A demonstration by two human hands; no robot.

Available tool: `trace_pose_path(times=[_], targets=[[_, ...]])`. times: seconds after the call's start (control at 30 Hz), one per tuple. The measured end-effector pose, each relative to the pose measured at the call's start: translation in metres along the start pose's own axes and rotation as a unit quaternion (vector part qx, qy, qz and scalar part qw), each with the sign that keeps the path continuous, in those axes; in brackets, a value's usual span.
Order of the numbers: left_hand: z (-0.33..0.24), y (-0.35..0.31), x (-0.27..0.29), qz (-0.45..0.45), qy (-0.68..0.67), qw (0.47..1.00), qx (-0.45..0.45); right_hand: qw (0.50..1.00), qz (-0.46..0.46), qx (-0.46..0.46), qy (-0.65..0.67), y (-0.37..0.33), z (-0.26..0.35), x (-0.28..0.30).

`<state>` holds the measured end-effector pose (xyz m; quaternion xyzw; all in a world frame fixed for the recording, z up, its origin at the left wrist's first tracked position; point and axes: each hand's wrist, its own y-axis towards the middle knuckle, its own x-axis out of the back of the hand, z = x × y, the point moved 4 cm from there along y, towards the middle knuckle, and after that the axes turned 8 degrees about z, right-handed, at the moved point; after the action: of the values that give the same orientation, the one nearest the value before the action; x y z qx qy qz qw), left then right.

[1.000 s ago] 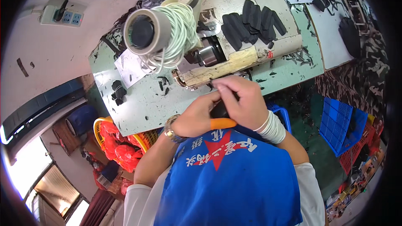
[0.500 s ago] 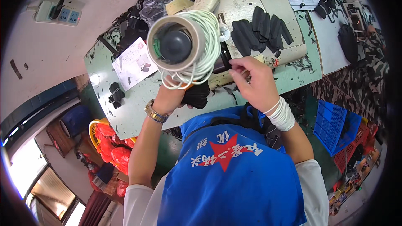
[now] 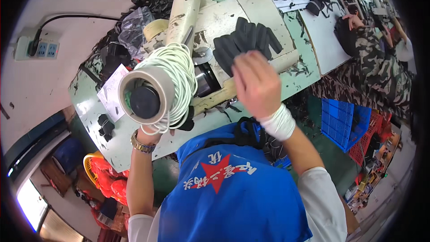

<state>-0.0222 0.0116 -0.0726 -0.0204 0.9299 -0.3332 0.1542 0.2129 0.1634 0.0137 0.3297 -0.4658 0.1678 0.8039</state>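
My left hand (image 3: 150,136) is under the round end of the sewing machine's head (image 3: 123,90), which carries a thick coil of white cord (image 3: 179,74). Its fingers are mostly hidden, but dark fabric pieces (image 3: 187,120) stick out beside them. My right hand (image 3: 257,85) hovers by the near edge of a pile of black fabric pieces (image 3: 244,38) on the machine's bed. Motion blurs its fingers, so I cannot make out whether they grip anything. White bands (image 3: 278,123) circle my right wrist.
Black scraps (image 3: 156,0) cover the table's back. A printed sheet (image 3: 112,93) and a small black bundle (image 3: 105,127) lie at left. At right are a camouflage-sleeved person (image 3: 378,47) and a blue crate (image 3: 342,123). Red bags (image 3: 105,177) fill a yellow basket on the floor.
My right hand has left the machine's front and moved over toward the black fabric pile, now blurred. My view has shifted, and a co-worker's hands and sleeve now show at right.
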Motion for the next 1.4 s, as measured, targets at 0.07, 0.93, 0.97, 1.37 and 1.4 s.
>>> trace_pose_path(times=[0.07, 0.93, 0.97, 1.37, 1.4], targets=[[-0.010, 0.002, -0.013, -0.040, 0.049, 0.998, 0.012, 0.989, 0.081, -0.015, 0.124, -0.014, 0.017, -0.009], [-0.023, -0.005, -0.021, 0.062, 0.030, 0.997, -0.027, 0.915, 0.265, -0.086, 0.291, -0.010, -0.002, -0.002], [-0.025, -0.006, -0.020, 0.034, 0.065, 0.997, -0.016, 0.908, 0.275, -0.075, 0.307, -0.008, 0.003, -0.005], [-0.034, -0.002, -0.031, 0.053, 0.067, 0.990, -0.110, 0.917, 0.279, 0.003, 0.284, -0.003, 0.037, -0.027], [-0.014, 0.014, -0.023, 0.022, 0.139, 0.987, -0.082, 0.935, 0.262, 0.012, 0.240, -0.002, 0.041, -0.030]])
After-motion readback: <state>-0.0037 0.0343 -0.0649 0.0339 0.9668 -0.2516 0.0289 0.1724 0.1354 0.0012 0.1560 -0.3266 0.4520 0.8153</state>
